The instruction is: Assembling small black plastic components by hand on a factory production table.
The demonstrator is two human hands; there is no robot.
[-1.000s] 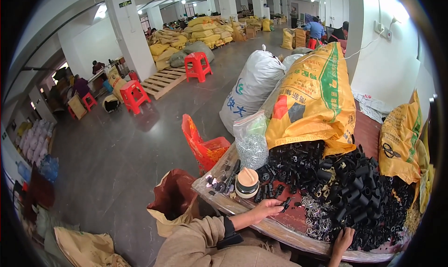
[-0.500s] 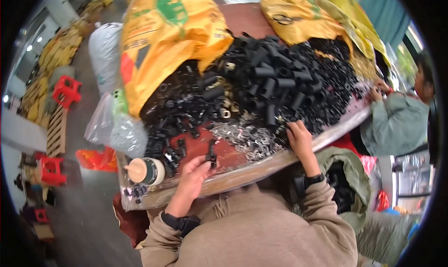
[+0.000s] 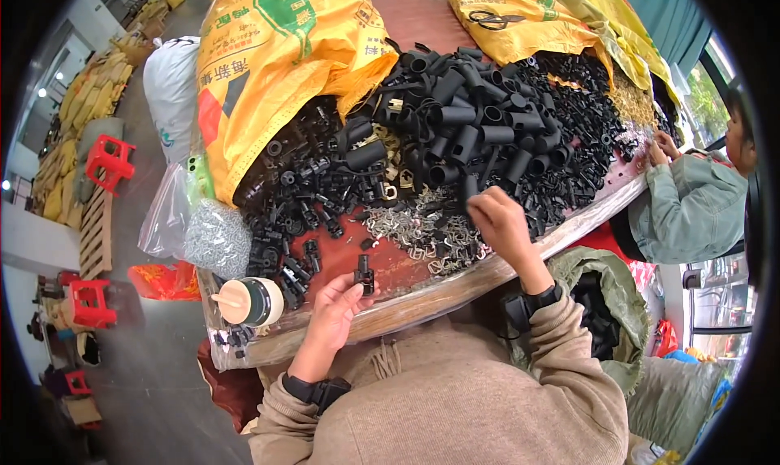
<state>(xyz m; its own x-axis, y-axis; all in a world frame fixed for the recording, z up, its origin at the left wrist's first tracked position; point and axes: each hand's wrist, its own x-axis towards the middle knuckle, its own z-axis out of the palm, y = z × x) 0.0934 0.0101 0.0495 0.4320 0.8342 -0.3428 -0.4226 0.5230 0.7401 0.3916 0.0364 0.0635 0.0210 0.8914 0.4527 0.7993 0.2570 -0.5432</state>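
My left hand (image 3: 335,309), near the front edge of the table, pinches a small black plastic fitting (image 3: 364,277) upright between thumb and fingers. My right hand (image 3: 501,223) hovers palm-down with fingers curled together, over the right side of a heap of small silvery metal clips (image 3: 431,229). Its fingertips reach the lower end of a black tube (image 3: 470,187); whether they grip it or something smaller is hidden. Beyond lie many black plastic tubes (image 3: 461,115), with small black fittings (image 3: 313,184) to the left.
A lidded jar (image 3: 266,301) stands at the table's front left corner, by a clear bag of small grey pieces (image 3: 218,239). Yellow sacks (image 3: 284,67) spill parts at the back; scissors (image 3: 496,19) lie on one. At right, a co-worker (image 3: 691,205) handles parts. An open green sack (image 3: 621,302) stands below.
My right hand has moved up and left from the edge of the clips, its fingers now curled downward. The left hand still holds the black fitting, shifted slightly.
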